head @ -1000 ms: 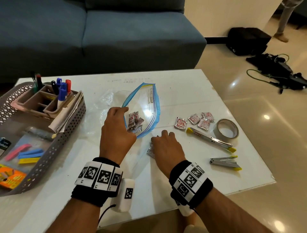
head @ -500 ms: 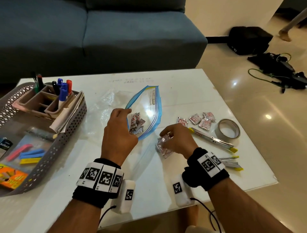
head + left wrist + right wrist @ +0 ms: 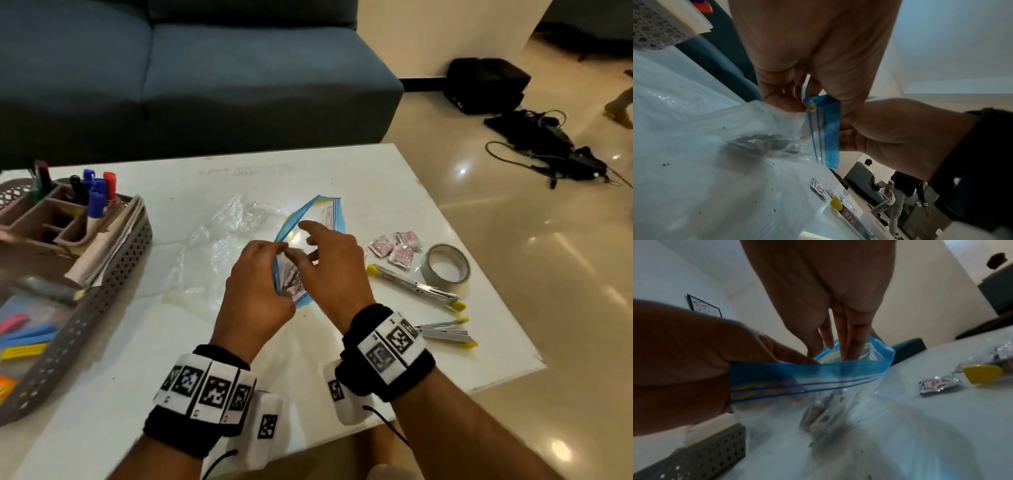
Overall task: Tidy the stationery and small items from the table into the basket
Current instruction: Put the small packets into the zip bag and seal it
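Note:
A clear zip bag (image 3: 329, 215) with a blue rim stands on the white table (image 3: 342, 359). My left hand (image 3: 277, 250) pinches its near rim (image 3: 830, 129) and holds the mouth apart. My right hand (image 3: 301, 240) is at the mouth with straight fingers (image 3: 851, 344) reaching into the bag (image 3: 838, 373); I see nothing held in them. Several foil sachets (image 3: 293, 279) lie inside the bag (image 3: 822, 412). Three more sachets (image 3: 394, 246) lie loose on the table to the right. The grey perforated basket (image 3: 113, 274) stands at the left edge.
A tape roll (image 3: 445, 263), a yellow-tipped utility knife (image 3: 411, 284) and a stapler (image 3: 445, 334) lie right of the bag. Crumpled clear plastic (image 3: 233, 240) lies behind my left hand. The basket holds a marker organiser (image 3: 51, 219), papers and coloured clips. A blue sofa stands behind the table.
My right hand picked sachets up from the table, carried them left and up to the bag mouth, and its fingers are now straight inside it. My left hand lifted the rim slightly.

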